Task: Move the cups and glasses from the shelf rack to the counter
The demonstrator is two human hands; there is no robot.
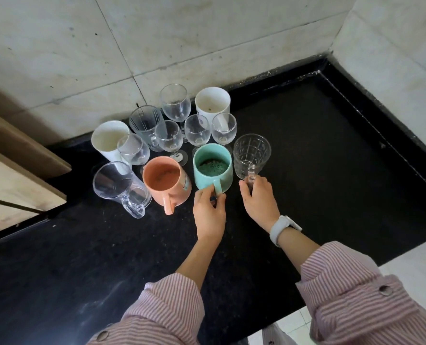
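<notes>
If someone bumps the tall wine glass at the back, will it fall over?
Probably, yes. The wine glass stands on a thin stem with its wide bowl up high, so it looks top-heavy and apt to tip. It stands close among other glasses, so a fall would likely knock them too. It is clear thin glass, so it might crack on the hard counter.

Left hand (209, 212): I've got fingers pinched on a handle, palm down | right hand (259, 198): fingers curled round a handle, just beside the left | both forearms stretched forward, striped sleeves pushed back, band on my right wrist
</notes>
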